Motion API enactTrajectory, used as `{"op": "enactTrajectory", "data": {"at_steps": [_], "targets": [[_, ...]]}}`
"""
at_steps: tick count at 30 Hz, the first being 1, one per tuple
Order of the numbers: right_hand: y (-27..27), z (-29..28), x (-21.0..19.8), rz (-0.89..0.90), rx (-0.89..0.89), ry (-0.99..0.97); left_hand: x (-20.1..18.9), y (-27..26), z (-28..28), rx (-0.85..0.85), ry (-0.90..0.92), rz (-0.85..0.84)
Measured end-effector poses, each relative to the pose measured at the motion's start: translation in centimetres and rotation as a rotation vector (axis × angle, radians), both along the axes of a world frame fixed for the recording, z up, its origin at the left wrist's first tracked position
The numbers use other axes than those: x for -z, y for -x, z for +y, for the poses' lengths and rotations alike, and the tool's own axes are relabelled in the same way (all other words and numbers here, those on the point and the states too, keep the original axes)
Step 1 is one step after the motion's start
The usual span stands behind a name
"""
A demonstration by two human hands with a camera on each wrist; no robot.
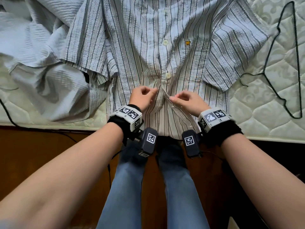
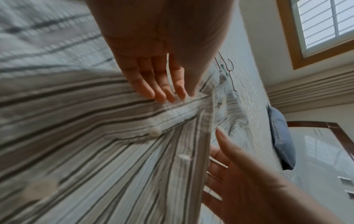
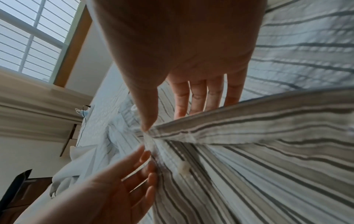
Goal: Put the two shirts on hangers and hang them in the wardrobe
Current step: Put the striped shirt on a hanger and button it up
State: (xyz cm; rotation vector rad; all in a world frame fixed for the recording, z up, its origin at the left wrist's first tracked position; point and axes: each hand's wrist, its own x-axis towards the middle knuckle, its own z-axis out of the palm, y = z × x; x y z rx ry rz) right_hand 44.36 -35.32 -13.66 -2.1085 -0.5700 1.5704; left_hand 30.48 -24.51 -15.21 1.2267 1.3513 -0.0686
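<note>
A striped short-sleeved shirt (image 1: pixel 140 47) lies front up on the mattress, its hem hanging over the near edge. Most of its buttons (image 1: pixel 168 75) are fastened. My left hand (image 1: pixel 154 91) pinches the left side of the placket just below that button, and the left wrist view shows its fingertips (image 2: pixel 164 97) at a fold of the cloth. My right hand (image 1: pixel 173 99) pinches the facing placket edge, thumb tip on top (image 3: pixel 145 128) and fingers behind the fabric. A plain pale blue shirt (image 1: pixel 41 55) lies crumpled to the left. A black wire hanger (image 1: pixel 263 73) lies at the right.
The quilted mattress (image 1: pixel 264 113) fills the upper view, and its edge runs just in front of my jeans-clad legs (image 1: pixel 132 187). A dark cable (image 1: pixel 6 109) crosses the left mattress edge onto the wooden floor (image 1: pixel 49 154). A window (image 2: pixel 325 22) and a blue pillow (image 2: pixel 283 136) lie beyond.
</note>
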Motion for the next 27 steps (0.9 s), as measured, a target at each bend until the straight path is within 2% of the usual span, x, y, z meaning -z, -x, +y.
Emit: {"op": "enactTrajectory", "data": {"at_steps": [5, 11, 21, 24, 27], "targets": [[0.9, -1.8, 0.9, 0.023, 0.094, 0.009, 0.9, 1.3, -2.3, 0.166, -0.043, 0.042], [1.0, -2.2, 1.0, -0.018, 0.163, 0.013, 2.4, 1.3, -3.3, 0.275, -0.098, 0.148], [1.3, -3.2, 0.3, 0.026, 0.170, -0.034, 3.9, 1.1, -3.1, 0.316, -0.218, 0.288], [1.5, -3.2, 0.6, -0.009, 0.154, -0.034, 3.8, 1.2, -3.2, 0.301, -0.208, 0.266], [1.9, -3.0, 0.9, -0.028, 0.122, -0.020, 2.7, 1.6, -3.6, 0.271, -0.125, 0.113]]}}
